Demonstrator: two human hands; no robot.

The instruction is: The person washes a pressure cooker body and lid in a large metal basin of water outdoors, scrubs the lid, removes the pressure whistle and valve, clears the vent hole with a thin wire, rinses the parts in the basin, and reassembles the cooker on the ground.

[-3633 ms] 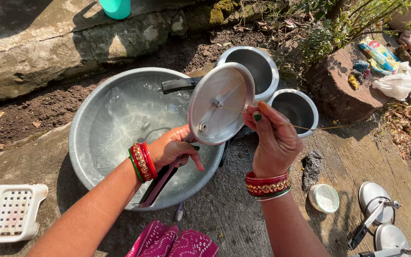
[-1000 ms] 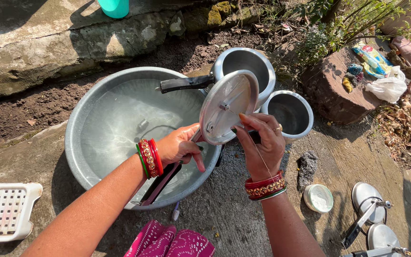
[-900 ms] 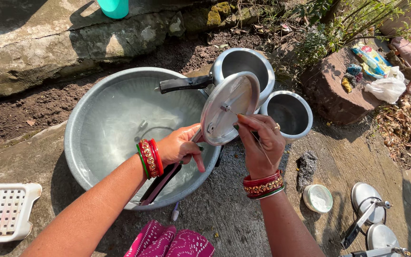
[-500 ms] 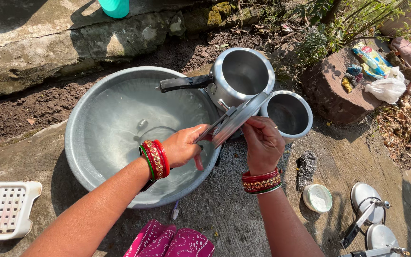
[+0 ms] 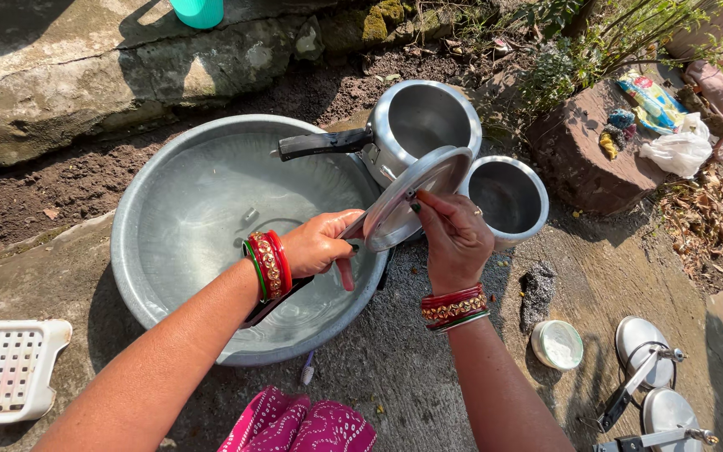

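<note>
My left hand (image 5: 321, 245) grips the dark handle of a round metal pressure-cooker lid (image 5: 407, 201), held tilted over the right rim of a large metal basin (image 5: 140, 209) with water in it. My right hand (image 5: 453, 238) is at the lid's lower right edge, fingertips pinched against it; a thin stick seen earlier cannot be made out now. Behind the lid stands a metal cooker pot (image 5: 424, 117) with a black handle (image 5: 320, 144), and a smaller metal pot (image 5: 508, 197) is beside it.
A white plastic stool (image 5: 6, 368) lies at lower left. A scrub pad (image 5: 539, 293), a small round tub (image 5: 558, 345) and two more lids (image 5: 650, 356) lie on the concrete at right. A stone (image 5: 583, 146) with bags and scrubbers stands at upper right. A teal container (image 5: 197, 10) is at the top.
The lid has been turned from facing me to a flatter tilt. My right hand has shifted from poking a thin stick at the lid's centre to pinching its lower right edge.
</note>
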